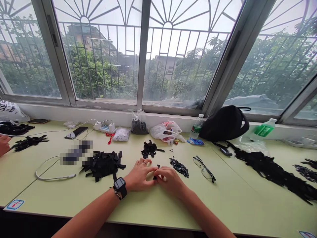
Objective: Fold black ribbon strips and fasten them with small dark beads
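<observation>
My left hand [140, 174] and my right hand [169, 180] meet over the pale green table [153, 211], fingertips pinched together on a small black fabric piece [156, 172]. A black watch sits on my left wrist. A heap of black fabric strips [102, 164] lies just left of my left hand. A smaller finished-looking black pile [149, 149] lies behind my hands. A scatter of small dark beads [179, 167] lies right of my right hand.
Eyeglasses [204, 169] lie right of the beads. Along the window sill stand plastic bags [166, 131], a water bottle [196, 126], a black bag [225, 123], a power strip [105, 126] and a phone [77, 132]. Another person's hand [3, 144] shows at far left.
</observation>
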`<state>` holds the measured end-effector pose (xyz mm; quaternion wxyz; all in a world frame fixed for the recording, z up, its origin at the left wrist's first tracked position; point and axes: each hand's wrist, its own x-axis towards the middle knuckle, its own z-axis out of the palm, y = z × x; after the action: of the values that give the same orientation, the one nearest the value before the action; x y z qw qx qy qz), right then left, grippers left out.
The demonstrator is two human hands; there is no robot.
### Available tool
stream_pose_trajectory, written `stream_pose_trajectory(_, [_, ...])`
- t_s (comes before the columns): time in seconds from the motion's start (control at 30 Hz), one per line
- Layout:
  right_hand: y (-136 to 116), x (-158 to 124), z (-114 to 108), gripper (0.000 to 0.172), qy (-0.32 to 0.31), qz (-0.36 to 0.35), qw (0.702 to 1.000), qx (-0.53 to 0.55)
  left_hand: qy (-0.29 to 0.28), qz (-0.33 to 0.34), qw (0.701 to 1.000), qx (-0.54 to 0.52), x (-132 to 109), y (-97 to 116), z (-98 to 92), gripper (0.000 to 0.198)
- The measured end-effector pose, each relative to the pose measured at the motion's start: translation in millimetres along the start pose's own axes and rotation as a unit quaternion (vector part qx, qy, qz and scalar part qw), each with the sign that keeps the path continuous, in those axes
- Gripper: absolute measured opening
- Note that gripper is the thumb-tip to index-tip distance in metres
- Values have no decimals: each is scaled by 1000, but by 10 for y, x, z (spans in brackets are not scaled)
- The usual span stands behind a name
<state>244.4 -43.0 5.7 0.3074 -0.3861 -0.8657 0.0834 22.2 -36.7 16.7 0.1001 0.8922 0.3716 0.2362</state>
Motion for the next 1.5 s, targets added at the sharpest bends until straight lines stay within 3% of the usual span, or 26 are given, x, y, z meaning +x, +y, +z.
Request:
stream_pose_trajectory(0.27, [-151,13,5,28,14,-68,997,-37,-13,-3,1000,20,-6,-21,19,45])
stream_pose_trajectory(0.57, [-136,-24,-7,15,5,-64,996,-63,-11,-13,999,29,-7,-23,41,50])
stream_pose_trajectory(1.03, [-214,-10,-50,20,-21,-82,996,-41,-20,-12,1000,8,-1,-14,21,51])
stream_pose_trajectory(1.23, [-175,3,-71,39,-27,-12,998,58,-3,3,1000,-16,1,-15,5,32])
stream_pose_trajectory(1.5, [-11,-6,-33,27,-30,61,988,142,40,5,992,-116,85,-31,26,5])
